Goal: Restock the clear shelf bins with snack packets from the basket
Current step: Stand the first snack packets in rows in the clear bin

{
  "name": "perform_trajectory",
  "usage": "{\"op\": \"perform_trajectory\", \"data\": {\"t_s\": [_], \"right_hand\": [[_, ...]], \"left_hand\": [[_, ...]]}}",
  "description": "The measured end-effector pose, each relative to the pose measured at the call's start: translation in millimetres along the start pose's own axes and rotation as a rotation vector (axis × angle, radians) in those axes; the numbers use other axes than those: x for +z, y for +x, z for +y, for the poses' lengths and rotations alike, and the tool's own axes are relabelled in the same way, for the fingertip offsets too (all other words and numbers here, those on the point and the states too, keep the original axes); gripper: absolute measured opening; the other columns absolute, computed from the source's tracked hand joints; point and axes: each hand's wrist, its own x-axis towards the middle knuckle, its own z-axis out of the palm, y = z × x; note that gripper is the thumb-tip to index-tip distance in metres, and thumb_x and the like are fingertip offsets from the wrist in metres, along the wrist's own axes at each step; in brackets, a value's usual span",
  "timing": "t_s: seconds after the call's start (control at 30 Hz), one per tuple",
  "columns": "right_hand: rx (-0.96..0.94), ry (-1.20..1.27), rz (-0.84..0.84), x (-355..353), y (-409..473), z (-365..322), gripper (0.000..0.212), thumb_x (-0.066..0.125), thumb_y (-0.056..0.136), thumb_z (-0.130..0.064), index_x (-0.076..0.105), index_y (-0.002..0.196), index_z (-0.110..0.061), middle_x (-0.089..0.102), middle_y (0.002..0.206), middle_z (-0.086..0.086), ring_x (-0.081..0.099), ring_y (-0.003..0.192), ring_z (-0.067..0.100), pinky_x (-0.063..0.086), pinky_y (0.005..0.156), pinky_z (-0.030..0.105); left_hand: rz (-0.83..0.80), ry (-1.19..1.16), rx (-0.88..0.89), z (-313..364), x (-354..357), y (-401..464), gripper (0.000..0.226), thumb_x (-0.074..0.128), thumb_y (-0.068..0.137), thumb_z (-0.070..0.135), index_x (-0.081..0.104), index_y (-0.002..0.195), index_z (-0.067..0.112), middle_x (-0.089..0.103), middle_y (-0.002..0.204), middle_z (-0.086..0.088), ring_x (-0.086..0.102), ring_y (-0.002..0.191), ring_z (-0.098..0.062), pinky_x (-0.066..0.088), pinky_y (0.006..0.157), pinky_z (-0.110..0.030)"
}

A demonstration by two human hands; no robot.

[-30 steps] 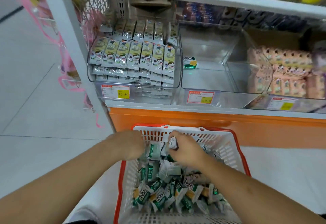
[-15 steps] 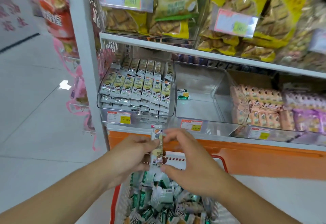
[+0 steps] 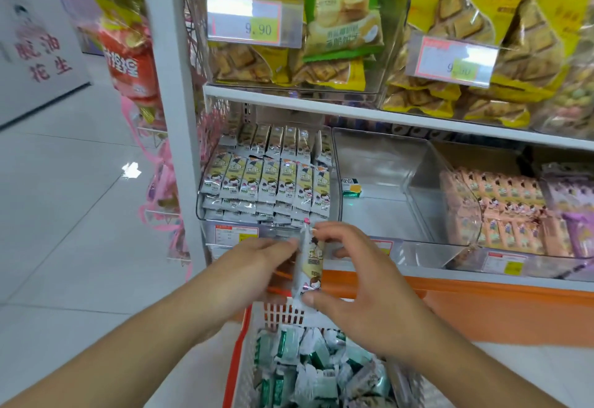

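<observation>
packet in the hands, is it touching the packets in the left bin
Apart. The head view shows the held packet gripped by both hands in front of the shelf edge, outside the left bin and its stacked packets.

Glossy foil snack packet (image 3: 309,261), clear plastic bin (image 3: 379,163), slotted plastic basket (image 3: 273,314).

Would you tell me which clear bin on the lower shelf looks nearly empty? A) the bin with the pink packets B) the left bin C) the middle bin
C: the middle bin holds only one small green and yellow packet, while its neighbours are stacked with rows.
</observation>
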Motion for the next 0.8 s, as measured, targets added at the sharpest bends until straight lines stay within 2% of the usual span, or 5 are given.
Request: {"op": "perform_trajectory", "data": {"t_s": [0.13, 0.27, 0.43, 0.67, 0.8], "right_hand": [[-0.068, -0.055, 0.034, -17, 44, -16, 0.065, 0.082, 0.086, -0.046, 0.041, 0.137, -0.049, 0.038, 0.145, -0.037, 0.039, 0.129, -0.013, 0.030, 0.100, 0.005], [-0.095, -0.103, 0.041, -18, 118, -30, 0.059, 0.081, 0.086, -0.042, 0.046, 0.133, -0.036, 0.051, 0.134, -0.017, 0.051, 0.120, 0.006, 0.043, 0.091, 0.019], [-0.068, -0.201, 0.049, -13, 213, -34, 0.066, 0.081, 0.084, -0.053, 0.051, 0.136, -0.026, 0.059, 0.126, -0.004, 0.058, 0.112, 0.016, 0.044, 0.085, 0.030], [0.061, -0.266, -0.024, -1, 291, -36, 0.075, 0.078, 0.085, -0.058, 0.043, 0.145, -0.028, 0.052, 0.144, -0.002, 0.054, 0.126, 0.022, 0.046, 0.102, 0.036], [0.089, -0.271, -0.068, 0, 305, -38, 0.067, 0.078, 0.087, -0.053, 0.048, 0.142, -0.029, 0.057, 0.140, -0.002, 0.060, 0.115, 0.019, 0.052, 0.100, 0.037]], "left_hand": [[0.303, 0.772, 0.362, 9, -45, -4, 0.034, 0.041, 0.104, 0.054, 0.066, 0.113, 0.033, 0.068, 0.109, 0.018, 0.063, 0.101, -0.004, 0.051, 0.091, -0.031], [0.301, 1.192, 0.453, -5, -91, 8, 0.062, 0.016, 0.100, 0.065, 0.052, 0.141, 0.034, 0.054, 0.139, 0.015, 0.052, 0.123, -0.006, 0.044, 0.101, -0.025], [0.176, 1.255, 0.375, -15, -103, 19, 0.069, 0.015, 0.101, 0.067, 0.031, 0.159, 0.032, 0.030, 0.163, 0.017, 0.030, 0.147, -0.005, 0.022, 0.122, -0.024], [0.183, 1.311, 0.360, -9, -101, 20, 0.075, 0.005, 0.094, 0.068, 0.018, 0.161, 0.035, 0.020, 0.164, 0.019, 0.021, 0.149, -0.005, 0.013, 0.123, -0.024], [0.181, 1.315, 0.368, -13, -101, 22, 0.086, -0.010, 0.083, 0.073, 0.019, 0.157, 0.039, 0.019, 0.160, 0.022, 0.022, 0.147, -0.004, 0.017, 0.122, -0.025]]}}
